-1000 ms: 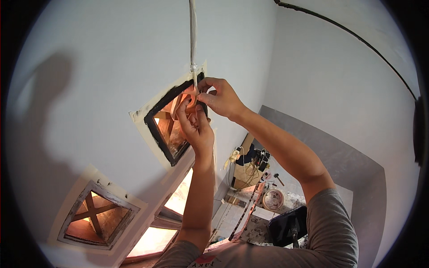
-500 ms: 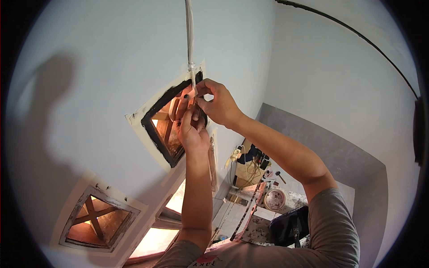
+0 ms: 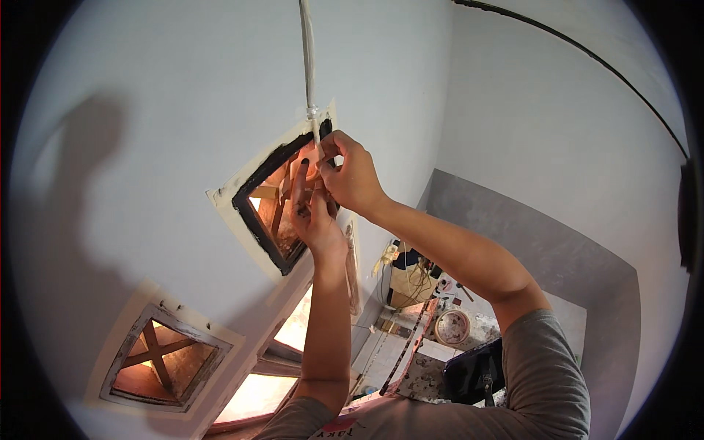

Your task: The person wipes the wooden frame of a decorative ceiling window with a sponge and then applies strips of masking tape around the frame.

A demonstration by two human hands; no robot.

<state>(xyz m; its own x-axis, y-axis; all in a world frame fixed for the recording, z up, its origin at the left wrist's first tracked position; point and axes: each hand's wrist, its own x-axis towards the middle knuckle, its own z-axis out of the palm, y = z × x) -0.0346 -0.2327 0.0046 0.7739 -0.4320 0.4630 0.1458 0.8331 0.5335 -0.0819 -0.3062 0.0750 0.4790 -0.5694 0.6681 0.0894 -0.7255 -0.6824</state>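
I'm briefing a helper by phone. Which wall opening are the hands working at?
On the pale wall, follow the thin white conduit down to its end. There sits the black-edged square opening, where both hands meet; the lower opening has a pale frame and crossed bars.

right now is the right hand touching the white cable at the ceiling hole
Touching. In the head view the right hand pinches the white cable just where it reaches the ceiling hole.
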